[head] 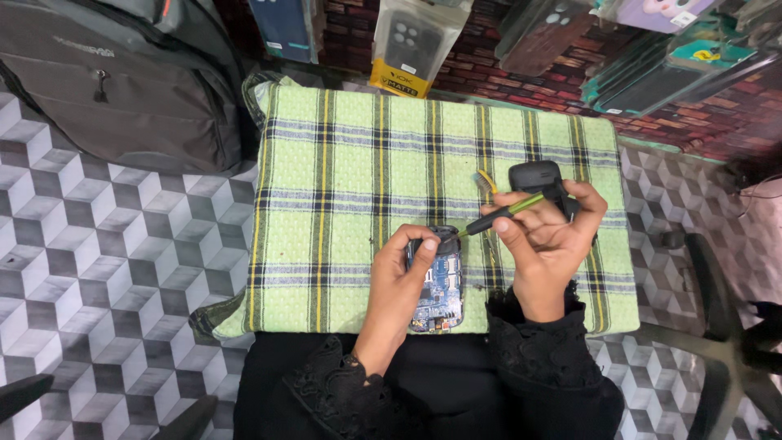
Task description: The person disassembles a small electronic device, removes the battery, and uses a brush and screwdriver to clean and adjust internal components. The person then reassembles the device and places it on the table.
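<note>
An opened small phone (440, 285) with its blue circuit board showing lies on a green plaid cloth (342, 179). My left hand (403, 273) holds the phone's upper left edge, thumb and forefinger curled over the top. My right hand (544, 236) grips a green-and-black screwdriver (497, 215), whose tip meets the phone's top near my left fingertips. A black phone cover (535, 178) lies just behind my right hand.
A small yellow brush (486, 182) lies on the cloth beside the black cover. A grey backpack (114, 77) sits at the upper left on the cube-patterned floor (106, 269). Packaged phone cases (411, 45) hang along the brick-patterned back wall. A chair base (717, 342) stands at the right.
</note>
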